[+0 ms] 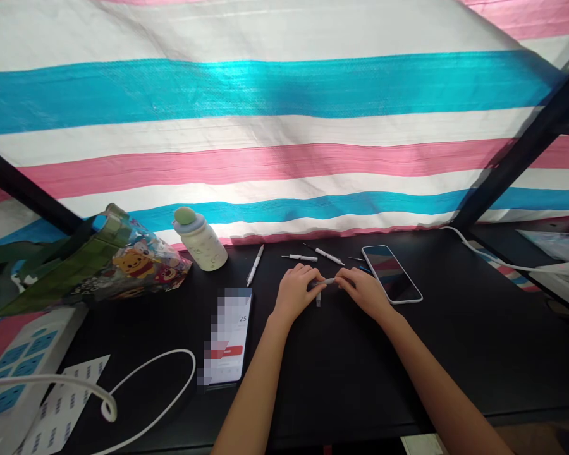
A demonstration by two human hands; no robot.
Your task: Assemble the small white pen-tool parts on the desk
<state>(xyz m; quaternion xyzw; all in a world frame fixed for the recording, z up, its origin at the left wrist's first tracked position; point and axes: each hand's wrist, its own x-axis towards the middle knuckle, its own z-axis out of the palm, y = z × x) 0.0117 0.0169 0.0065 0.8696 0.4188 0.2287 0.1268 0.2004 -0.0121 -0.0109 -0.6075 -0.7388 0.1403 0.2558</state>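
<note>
Between my two hands, above the black table (341,360), is a small whitish pen-like piece (329,281). My left hand (298,292) pinches its left end, and my right hand (363,291) pinches its right end. Just below it, beside my left fingertips, lies a short clear piece (318,299). Behind my hands lie a white pen part (300,258) and another slim white pen (329,255). A whole white pen (255,265) lies farther left. Near my right fingers a small blue piece (365,270) is partly hidden.
A dark-screened phone (392,273) lies right of my hands, a lit phone (231,335) to the left. A bottle (201,240) and printed bag (137,259) stand back left. A white cable (193,373) loops at front left, near a power strip (52,335).
</note>
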